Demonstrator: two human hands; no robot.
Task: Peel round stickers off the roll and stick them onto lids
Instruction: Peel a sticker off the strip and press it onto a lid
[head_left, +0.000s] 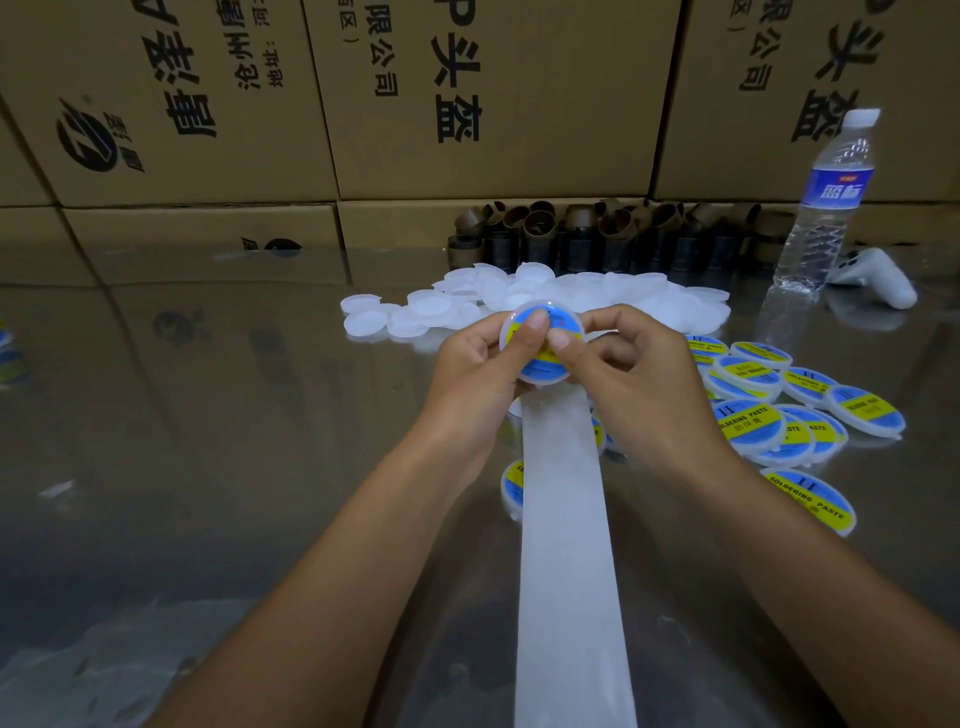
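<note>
Held lid (543, 378): round, shallow, milky translucent plastic, raised above the tabletop at mid-frame, its flat face turned up toward the camera.
Sticker (531, 315): glossy disc, blue with a yellow band, lying on the held lid's face; the band slants from upper left to lower right.
Left grip (483, 364): clamped on the held lid, thumb pressed on the sticker, fingers curled behind the rim.
Right grip (634, 364): also clamped on the held lid, thumb tip on the sticker beside the other thumb.
Backing strip (566, 519): smooth pale paper band, long axis running from under the hands straight toward the viewer and off the bottom edge.
Plain lids (597, 296): a loose heap of the same frosted discs, just beyond the hands.
Stickered lids (753, 415): overlapping, to the right, printed "SOLDERING PASTE".
Tabletop (260, 415): shiny metal, mirroring the boxes.
Cardboard boxes (467, 104): brown, printed in black, stacked as a wall behind.
Brown tubes (597, 228): short cylinders clustered at the boxes' foot.
Water bottle (826, 208): clear ribbed plastic, blue label, upright at far right.
</note>
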